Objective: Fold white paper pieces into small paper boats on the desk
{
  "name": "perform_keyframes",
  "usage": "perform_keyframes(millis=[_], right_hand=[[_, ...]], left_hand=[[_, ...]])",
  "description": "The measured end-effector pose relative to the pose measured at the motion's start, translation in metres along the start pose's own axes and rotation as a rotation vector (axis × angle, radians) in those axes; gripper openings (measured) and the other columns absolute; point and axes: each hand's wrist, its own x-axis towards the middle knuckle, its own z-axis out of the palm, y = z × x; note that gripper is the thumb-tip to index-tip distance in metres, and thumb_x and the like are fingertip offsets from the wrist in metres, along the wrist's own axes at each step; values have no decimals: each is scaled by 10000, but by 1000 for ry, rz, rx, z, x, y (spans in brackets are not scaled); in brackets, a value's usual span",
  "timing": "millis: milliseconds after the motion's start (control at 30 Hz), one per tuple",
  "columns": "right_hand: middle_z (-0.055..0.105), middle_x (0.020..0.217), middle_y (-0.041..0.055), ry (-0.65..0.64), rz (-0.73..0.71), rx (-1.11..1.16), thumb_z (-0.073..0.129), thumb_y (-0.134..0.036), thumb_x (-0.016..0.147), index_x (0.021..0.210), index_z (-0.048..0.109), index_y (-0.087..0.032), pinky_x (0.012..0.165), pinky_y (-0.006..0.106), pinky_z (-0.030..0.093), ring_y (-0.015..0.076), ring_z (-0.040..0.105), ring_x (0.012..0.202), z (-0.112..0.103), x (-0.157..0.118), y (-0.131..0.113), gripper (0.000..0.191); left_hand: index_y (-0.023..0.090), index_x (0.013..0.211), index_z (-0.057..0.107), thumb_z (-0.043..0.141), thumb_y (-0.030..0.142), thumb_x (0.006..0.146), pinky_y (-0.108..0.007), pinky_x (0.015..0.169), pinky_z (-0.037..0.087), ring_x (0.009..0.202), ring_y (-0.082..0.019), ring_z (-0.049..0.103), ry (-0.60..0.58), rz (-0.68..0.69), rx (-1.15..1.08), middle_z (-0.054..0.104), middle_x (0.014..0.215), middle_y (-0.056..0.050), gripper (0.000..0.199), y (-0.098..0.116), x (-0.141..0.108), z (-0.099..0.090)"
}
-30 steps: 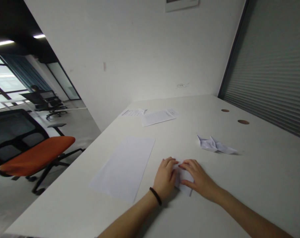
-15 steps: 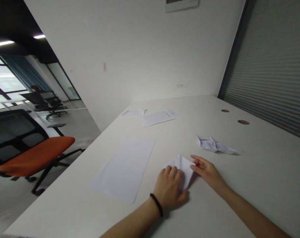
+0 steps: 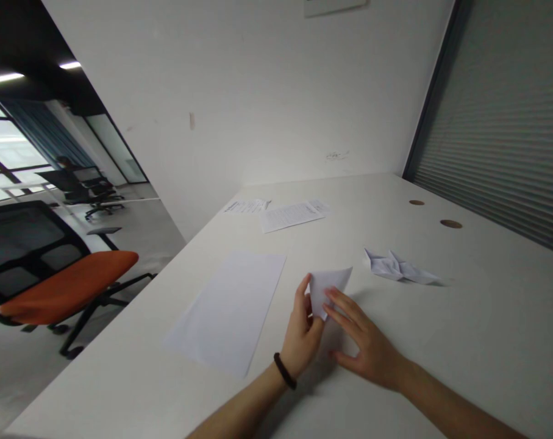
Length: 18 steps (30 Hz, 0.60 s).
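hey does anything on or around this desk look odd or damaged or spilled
Nothing looks spilled on the desk. The wall is marked, though: a dark scribble above the desk's far edge and a pinkish smudge higher to the left, both standing out against the pale surface.

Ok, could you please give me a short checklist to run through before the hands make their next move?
1. Left hand grips the folded paper: ok, it holds the left side and lower end.
2. Right hand is at the paper: ok, it is right by the lower right part.
3. Right hand has a closed grip: not ok, it is spread open.
4. Large blank sheet is apart from the hands: ok, it lies to their left.
5. Paper figure is out of the way: ok, it lies beyond the right hand.
6. Creases are sharp: cannot tell, too small.
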Motion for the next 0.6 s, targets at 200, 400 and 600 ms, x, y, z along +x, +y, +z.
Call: perform_keyframes(millis=[200,400,600], right_hand=[[267,1406,134,-8,12,-64,556,-344,772,1334,304,-180,1018,499,268,283,199,1294,0,-1,8,638],[385,1339,126,-262,120,37,605,-396,715,1300,378,-186,1008,440,312,259,316,1239,-4,-6,17,662],[523,1074,88,-229,114,-46,538,-193,729,1132,529,-214,1014,501,235,239,433,1079,-14,4,17,403]], left_hand=[[247,1327,97,421,58,669,-317,740,503,970,-183,523,-140,-141,-28,388,1253,-98,757,-2,-1,1],[175,1188,394,580,103,583,-582,1005,173,1299,-356,37,-50,84,662,125,1408,-138,638,-16,-2,-9],[166,1159,398,477,110,711,-340,929,404,1079,-193,464,-368,253,649,501,1153,-84,457,-21,5,-12]])
